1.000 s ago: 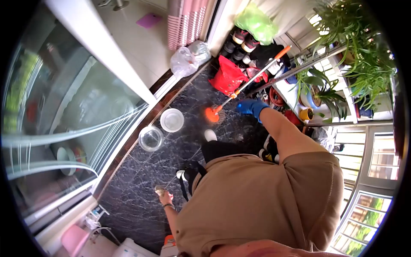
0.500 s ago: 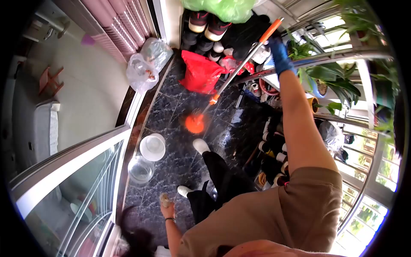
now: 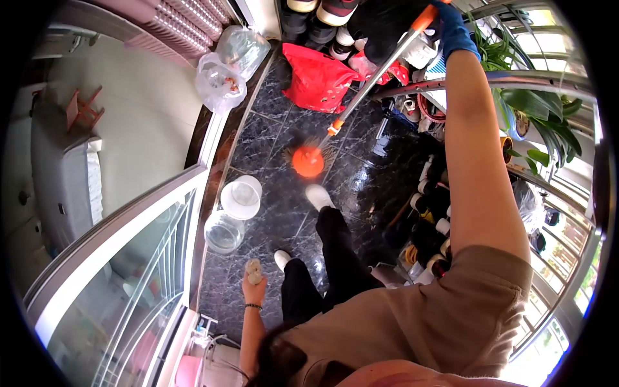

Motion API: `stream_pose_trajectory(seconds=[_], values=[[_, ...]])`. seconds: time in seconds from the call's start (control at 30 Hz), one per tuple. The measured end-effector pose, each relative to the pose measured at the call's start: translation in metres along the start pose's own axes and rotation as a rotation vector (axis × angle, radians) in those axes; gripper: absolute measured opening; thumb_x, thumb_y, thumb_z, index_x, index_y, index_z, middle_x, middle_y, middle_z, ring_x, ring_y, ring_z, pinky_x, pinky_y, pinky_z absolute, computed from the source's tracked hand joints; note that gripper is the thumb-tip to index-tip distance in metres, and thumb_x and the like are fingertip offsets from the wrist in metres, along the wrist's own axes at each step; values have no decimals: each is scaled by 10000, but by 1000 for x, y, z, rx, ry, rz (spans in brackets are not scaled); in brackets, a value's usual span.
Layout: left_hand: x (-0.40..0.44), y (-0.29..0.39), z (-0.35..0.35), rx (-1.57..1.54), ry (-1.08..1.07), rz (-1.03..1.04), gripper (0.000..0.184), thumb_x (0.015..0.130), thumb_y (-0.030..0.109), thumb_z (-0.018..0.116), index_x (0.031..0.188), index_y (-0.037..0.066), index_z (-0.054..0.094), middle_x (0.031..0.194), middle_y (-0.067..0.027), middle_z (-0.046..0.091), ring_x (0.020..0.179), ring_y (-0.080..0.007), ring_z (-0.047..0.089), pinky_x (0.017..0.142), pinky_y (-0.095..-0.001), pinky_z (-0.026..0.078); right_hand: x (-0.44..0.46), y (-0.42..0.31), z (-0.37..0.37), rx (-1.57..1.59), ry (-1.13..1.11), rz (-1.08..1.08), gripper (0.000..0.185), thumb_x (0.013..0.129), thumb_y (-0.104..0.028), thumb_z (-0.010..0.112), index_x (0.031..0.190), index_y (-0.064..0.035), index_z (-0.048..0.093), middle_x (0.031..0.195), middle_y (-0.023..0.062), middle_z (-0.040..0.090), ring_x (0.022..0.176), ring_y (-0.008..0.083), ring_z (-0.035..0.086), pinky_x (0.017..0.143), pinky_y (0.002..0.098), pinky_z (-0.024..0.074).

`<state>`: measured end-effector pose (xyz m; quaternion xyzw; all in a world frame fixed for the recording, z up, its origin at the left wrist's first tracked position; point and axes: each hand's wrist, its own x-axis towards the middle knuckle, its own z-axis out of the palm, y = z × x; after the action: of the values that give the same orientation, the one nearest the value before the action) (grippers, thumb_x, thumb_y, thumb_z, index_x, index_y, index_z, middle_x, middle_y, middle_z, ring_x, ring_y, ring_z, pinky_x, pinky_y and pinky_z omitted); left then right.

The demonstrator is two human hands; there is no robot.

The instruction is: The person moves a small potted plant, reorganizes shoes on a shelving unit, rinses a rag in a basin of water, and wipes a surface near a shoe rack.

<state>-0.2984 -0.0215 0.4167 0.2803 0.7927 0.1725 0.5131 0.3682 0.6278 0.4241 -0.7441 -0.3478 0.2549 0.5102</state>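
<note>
Near left, the left hand [image 3: 253, 291] has fingers clamped around a beige wad [image 3: 254, 269]; far right, the blue-gloved right hand [image 3: 457, 35] meets the long-handled brush [image 3: 371, 85], finger closure unclear.

Open floor [image 3: 276, 216] between the tubs [image 3: 240, 197] and the white shoes [image 3: 319, 197] gives the left hand [image 3: 254, 290] a way toward the orange brush head [image 3: 308, 161]. A metal rail [image 3: 503, 80] and leafy plants [image 3: 532, 100] crowd the right hand [image 3: 456, 35]; a red bag [image 3: 319, 77] lies just beside the pole [image 3: 380, 72].
</note>
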Motion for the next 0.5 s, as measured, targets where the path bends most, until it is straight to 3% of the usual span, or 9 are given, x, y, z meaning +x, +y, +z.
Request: stream_pose_trajectory(seconds=[0.17,0.23,0.27,0.37,0.4,0.47,0.5], values=[[-2,48,10,41,-44,94,426,746,66,697,1151,13,579,986,-62,653,874,-132,617,785,-279,497,-98,-49,26,474,-366,53,290,844,-170,675,1069,-7,594,839,115,670,792,231,666,717,342,546],[-7,75,10,-98,-77,179,370,808,61,667,1165,22,579,999,-51,649,877,-126,615,780,-264,497,-169,-76,31,559,-572,67,269,842,-129,676,1069,-14,588,832,114,667,790,228,666,714,338,549],[-13,94,12,-270,-116,165,344,830,67,659,1161,17,576,1006,-48,641,872,-113,604,765,-260,495,-216,-96,22,456,-834,-193,365,872,-322,675,1047,-3,644,893,76,676,819,206,658,746,348,536],[-33,157,-10,-532,-229,201,290,889,53,612,1175,29,568,1027,-43,631,896,-130,591,751,-254,496,-368,-112,30,417,-899,-106,260,857,-176,704,1058,-28,630,972,57,666,925,163,642,852,309,517],[-38,167,-21,-526,-228,208,290,889,53,612,1175,29,568,1027,-43,631,896,-130,591,751,-254,496,-422,-129,27,371,-924,34,272,838,-143,724,1064,-24,630,973,48,667,926,167,642,855,319,517],[-53,171,-51,-1757,-753,71,410,902,237,579,1239,6,540,1089,-172,610,951,-271,601,743,-368,534,-525,-151,24,275,-925,61,323,801,-151,752,1083,-48,632,990,65,673,933,177,644,852,335,514],[-59,175,-64,-2372,-1013,-36,495,908,329,562,1270,-6,526,1120,-237,600,979,-341,607,738,-425,553,-573,-151,19,185,-958,-85,343,772,-150,761,1077,-64,629,987,81,674,918,204,649,837,347,514]])
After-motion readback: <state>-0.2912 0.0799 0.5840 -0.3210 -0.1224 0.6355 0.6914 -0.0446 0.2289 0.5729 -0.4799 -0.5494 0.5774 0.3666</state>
